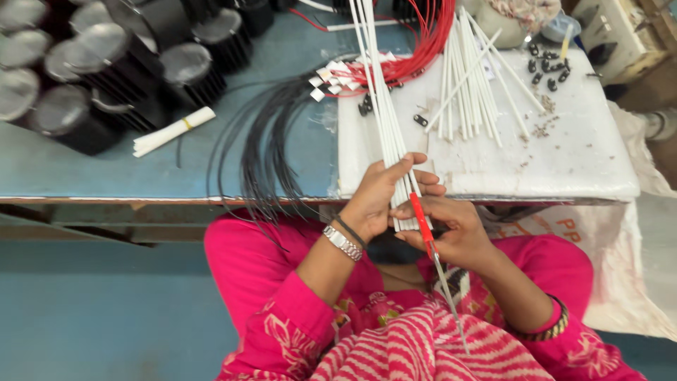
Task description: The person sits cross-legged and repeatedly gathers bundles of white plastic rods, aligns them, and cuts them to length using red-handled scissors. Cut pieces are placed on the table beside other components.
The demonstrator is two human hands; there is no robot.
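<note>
My left hand (381,194) is wrapped around a bundle of long white tubes (381,106) whose far ends lie on the white sheet (578,148). Just right of it, my right hand (451,229) pinches a red wire (421,219) with a thin grey end that runs down over my pink clothes. The red wire's upper tip touches the near ends of the white tubes. I wear a metal watch and a dark band on my left wrist, and a bangle on my right.
More white tubes (472,85) lie fanned on the sheet beside small black parts (546,67). Red wires (423,49) and black wires (264,148) spill over the blue table (106,169). Several black finned cylinders (106,63) stand at the left, beside a tied white tube bundle (173,130).
</note>
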